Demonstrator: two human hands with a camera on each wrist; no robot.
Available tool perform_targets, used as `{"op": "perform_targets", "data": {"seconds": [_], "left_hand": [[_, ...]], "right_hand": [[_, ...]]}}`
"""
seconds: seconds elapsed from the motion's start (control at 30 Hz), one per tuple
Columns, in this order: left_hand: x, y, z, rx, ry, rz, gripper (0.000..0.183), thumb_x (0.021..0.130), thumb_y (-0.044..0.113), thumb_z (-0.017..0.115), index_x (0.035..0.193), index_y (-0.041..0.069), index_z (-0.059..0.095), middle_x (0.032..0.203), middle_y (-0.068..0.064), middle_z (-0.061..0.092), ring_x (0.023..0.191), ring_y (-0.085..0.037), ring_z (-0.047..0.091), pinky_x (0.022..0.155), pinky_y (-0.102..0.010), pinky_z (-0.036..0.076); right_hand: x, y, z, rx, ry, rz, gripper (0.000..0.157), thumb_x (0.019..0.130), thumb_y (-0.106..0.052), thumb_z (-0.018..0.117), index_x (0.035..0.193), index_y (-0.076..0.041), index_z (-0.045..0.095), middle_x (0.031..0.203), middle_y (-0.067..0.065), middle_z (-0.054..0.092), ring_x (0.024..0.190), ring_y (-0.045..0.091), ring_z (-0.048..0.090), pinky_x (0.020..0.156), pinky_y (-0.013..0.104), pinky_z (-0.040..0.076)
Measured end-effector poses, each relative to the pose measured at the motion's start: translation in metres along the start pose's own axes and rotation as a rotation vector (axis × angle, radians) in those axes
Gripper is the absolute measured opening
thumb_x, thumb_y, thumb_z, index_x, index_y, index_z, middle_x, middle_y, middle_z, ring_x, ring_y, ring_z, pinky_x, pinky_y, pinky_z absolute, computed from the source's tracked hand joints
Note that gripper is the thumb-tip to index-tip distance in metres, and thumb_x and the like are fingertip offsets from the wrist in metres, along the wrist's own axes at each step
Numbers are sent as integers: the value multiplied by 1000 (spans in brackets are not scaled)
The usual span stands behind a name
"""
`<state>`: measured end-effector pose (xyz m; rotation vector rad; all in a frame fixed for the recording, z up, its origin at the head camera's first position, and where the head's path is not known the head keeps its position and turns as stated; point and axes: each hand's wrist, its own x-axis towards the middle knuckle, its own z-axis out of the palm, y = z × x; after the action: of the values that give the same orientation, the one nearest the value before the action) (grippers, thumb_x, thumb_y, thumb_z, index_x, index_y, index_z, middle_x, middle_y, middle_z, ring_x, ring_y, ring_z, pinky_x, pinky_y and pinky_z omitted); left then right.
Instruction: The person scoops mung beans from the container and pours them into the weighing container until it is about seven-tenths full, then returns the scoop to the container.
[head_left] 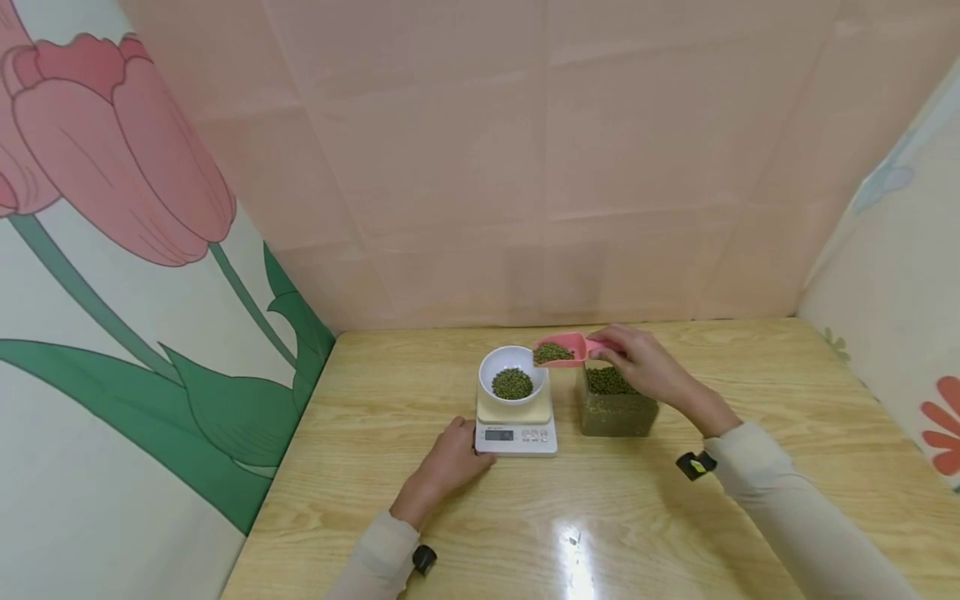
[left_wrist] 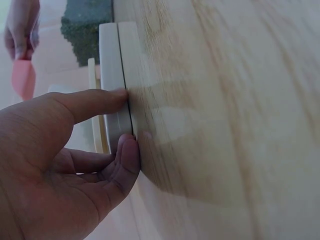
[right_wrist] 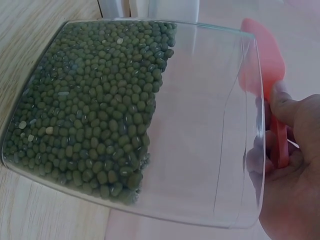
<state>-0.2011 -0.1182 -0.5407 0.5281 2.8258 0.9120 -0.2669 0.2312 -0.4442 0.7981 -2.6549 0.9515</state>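
Note:
My right hand (head_left: 637, 358) grips the handle of a pink scoop (head_left: 577, 343), which carries green mung beans. The scoop's front edge is at the right rim of a white bowl (head_left: 488, 367) with mung beans (head_left: 512, 384) in it. Under the bowl is a kitchen scale (head_left: 517, 446); its display is too small to read. At the scale's near left corner, my left hand (head_left: 457, 457) holds the base between thumb and curled fingers, seen close in the left wrist view. A clear square container (right_wrist: 195, 120) of mung beans (right_wrist: 95, 110) stands beside the scale, below the right hand.
Everything stands on a wood-grain table (head_left: 360, 400). A pink-covered wall (head_left: 450, 208) rises at its back edge, with a tulip-patterned wall (head_left: 135, 292) on the left and another patterned wall (head_left: 885, 333) on the right.

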Motion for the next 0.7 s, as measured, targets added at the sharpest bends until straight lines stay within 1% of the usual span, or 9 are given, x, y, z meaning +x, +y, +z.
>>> {"op": "perform_targets", "data": {"seconds": [0.07,0.23,0.47,0.57,0.7], "left_hand": [[0,0,0,-2,1,4,51,92,21,82,139,8,69,110,-6,71,98,-16,56,86,-36,55],[0,0,0,6,4,2,51,91,21,82,138,8,69,110,-6,71,97,-17,55,85,-37,55],[0,-2,1,2,3,5,49,92,21,82,138,9,69,109,-5,70,97,-16,55,85,-36,55],[0,-2,1,0,1,7,50,92,22,82,139,9,69,109,-5,70,96,-15,55,84,-34,55],[0,-2,1,6,0,5,52,92,22,82,140,8,68,109,-5,69,95,-15,55,83,-34,54]], "right_hand": [[0,0,0,1,-4,4,21,105,-10,65,122,-2,74,108,10,76,86,15,66,74,30,55],[2,-2,2,10,-17,4,22,106,-10,65,123,-1,74,110,11,76,87,18,66,74,30,54],[4,-2,6,0,-19,-6,22,105,-11,66,123,-1,74,107,10,76,81,16,63,71,28,52],[5,-4,7,-13,-20,-12,22,105,-12,67,122,-1,74,108,10,76,85,16,65,74,31,54],[6,-8,8,-39,-19,-17,22,105,-14,67,122,-2,75,112,11,77,91,19,69,79,39,57]]}}
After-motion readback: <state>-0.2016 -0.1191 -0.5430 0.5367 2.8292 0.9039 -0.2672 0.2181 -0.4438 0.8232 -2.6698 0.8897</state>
